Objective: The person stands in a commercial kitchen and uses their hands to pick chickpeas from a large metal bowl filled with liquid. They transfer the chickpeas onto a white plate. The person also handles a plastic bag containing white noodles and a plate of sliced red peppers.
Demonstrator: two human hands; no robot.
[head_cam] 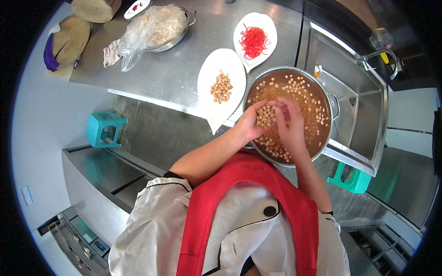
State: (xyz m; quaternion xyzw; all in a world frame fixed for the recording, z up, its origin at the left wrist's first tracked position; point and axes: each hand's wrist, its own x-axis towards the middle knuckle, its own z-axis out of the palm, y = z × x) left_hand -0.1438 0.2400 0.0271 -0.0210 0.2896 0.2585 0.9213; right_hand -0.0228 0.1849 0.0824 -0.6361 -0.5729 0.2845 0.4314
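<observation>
A round metal basin [255, 76] holds brownish water with many peanuts [297, 84], some floating and others below the surface. Over its near left part, my left hand [252, 120] is cupped around a heap of peanuts [266, 116]. Close on the right, my right hand [290, 122] bends its fingers over the edge of that heap; whether it grips any peanuts is hidden. Just left of the basin lies a white leaf-shaped plate [215, 67] with a small pile of peanuts [221, 87] in its middle.
Behind stands another white plate [240, 21] with red shreds [254, 42]. A stainless sink [366, 107] with a faucet [380, 55] adjoins the basin's right side. On the steel counter [165, 69], a metal pan [172, 44] carries pale food under a plastic bag [138, 38]. Round chopping blocks [73, 38] stand far left.
</observation>
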